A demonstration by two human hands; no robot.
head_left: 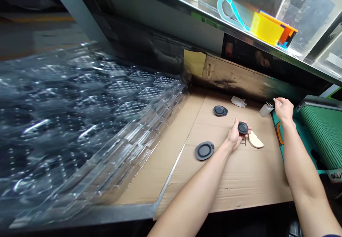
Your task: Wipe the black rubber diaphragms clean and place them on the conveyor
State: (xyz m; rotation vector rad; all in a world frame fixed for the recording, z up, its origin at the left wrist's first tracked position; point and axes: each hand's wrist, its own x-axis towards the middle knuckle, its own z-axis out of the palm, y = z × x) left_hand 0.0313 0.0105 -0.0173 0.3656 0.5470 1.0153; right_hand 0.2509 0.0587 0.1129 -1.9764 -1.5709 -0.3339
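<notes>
My left hand [234, 135] is closed around the edge of a small black oval part [243, 127], which has a raised ring and faces up. Right of that hand lies a cream half-round pad [255, 140] on the cardboard. My right hand [284, 109] is pinched beside a small whitish bottle [265, 110] with a metal top. A tiny pale bit shows at its fingertips, too small to name. Two more black oval parts rest on the cardboard, a nearer one [204, 150] and a farther one [220, 111].
Stacked clear plastic trays [88, 123] fill the left side. A crumpled white wipe [238, 101] lies toward the back of the cardboard [240, 183]. At right is a green conveyor belt [324, 130]. Overhead, a shelf holds a yellow box [267, 27] and blue tape [233, 10].
</notes>
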